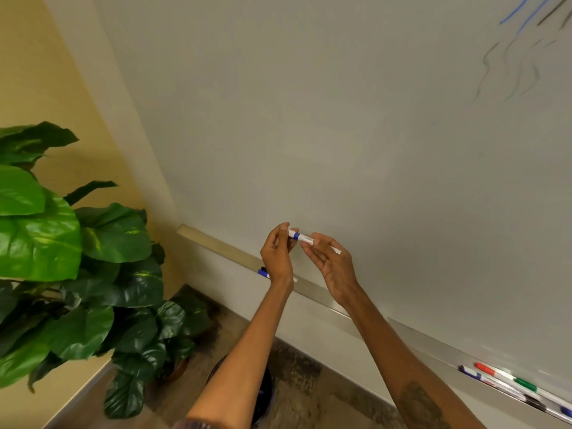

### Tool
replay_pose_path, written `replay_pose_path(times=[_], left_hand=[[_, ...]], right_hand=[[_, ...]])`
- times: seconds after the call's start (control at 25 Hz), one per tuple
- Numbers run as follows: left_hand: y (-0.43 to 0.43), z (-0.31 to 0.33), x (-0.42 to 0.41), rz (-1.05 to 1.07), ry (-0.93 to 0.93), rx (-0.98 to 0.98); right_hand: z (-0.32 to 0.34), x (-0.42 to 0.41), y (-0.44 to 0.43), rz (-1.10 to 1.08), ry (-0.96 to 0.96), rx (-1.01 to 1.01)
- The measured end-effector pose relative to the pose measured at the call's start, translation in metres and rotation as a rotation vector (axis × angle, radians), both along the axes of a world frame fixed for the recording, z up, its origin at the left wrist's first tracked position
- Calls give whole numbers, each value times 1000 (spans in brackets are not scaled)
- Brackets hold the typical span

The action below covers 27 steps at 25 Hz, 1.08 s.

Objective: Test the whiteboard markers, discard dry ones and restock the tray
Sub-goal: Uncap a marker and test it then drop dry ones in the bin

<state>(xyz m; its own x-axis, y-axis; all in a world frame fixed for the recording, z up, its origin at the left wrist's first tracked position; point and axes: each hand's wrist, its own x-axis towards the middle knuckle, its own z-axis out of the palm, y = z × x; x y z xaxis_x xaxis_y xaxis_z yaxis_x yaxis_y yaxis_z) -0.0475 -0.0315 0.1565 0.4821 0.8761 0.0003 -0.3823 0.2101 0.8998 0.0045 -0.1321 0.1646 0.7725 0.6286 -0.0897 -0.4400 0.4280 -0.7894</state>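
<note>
The marker (305,239) is held in the air just in front of the whiteboard (309,119), above the tray (312,287), and between the two hands. Its long axis runs nearly level, from upper left down to lower right, with the blue-banded end at the left hand (277,253) and the plain white end poking out past the right hand (335,269). The left hand's fingertips pinch the banded end from the side, wrist upright and palm turned inward. The right hand holds the barrel between thumb and curled fingers, palm tipped up toward the camera. Both forearms reach up from below, about equally near. The grip looks like the start of pulling the cap off or pushing it on; which one cannot be told. Either way the move runs along the marker's axis, the hands drawing apart or together. A blue marker (263,273) lies on the tray just behind the left wrist. Red (484,368) and green (526,383) ones lie well to the right, and test scribbles (510,72) show at upper right. A dark bin (266,394) seems to stand on the floor between the arms.
</note>
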Motion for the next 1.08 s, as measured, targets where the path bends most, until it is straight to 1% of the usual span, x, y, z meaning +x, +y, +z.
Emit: replay_pose_path(times=[0.08,0.2,0.32,0.44,0.52,0.6,0.64,0.72,0.76,0.8,0.84,0.88,0.96,1.0,1.08], left_hand=[[18,-31,-20,17,73,-40],[41,-76,-53,48,205,-52],[54,-115,-86,41,357,-45],[63,-148,-116,23,575,-42],[70,-165,-135,20,731,-52],[76,-178,-150,-7,838,-52],[78,-184,-157,-42,870,-50],[83,-195,-168,-119,892,-77],[84,-200,-171,-150,895,-106],[86,-204,-174,-170,900,-130],[87,-208,-177,-185,904,-146],[88,-210,-179,-196,902,-157],[92,-211,-182,-201,904,-177],[93,-213,-182,-199,911,-177],[94,-218,-180,-197,928,-164]], right_hand=[[-22,-10,10,29,35,-72],[-61,-29,25,192,34,-218],[-100,-48,33,322,70,-312],[-136,-62,40,351,123,-421],[-163,-70,47,340,106,-574],[-194,-77,53,323,46,-795],[-207,-81,57,325,-19,-922],[-225,-91,65,379,-235,-1189],[-229,-97,68,424,-339,-1291],[-230,-104,73,464,-404,-1347],[-232,-110,78,504,-391,-1339],[-233,-115,83,527,-288,-1266],[-230,-123,93,561,-22,-1055],[-227,-124,96,558,29,-1002],[-219,-119,97,519,15,-984]])
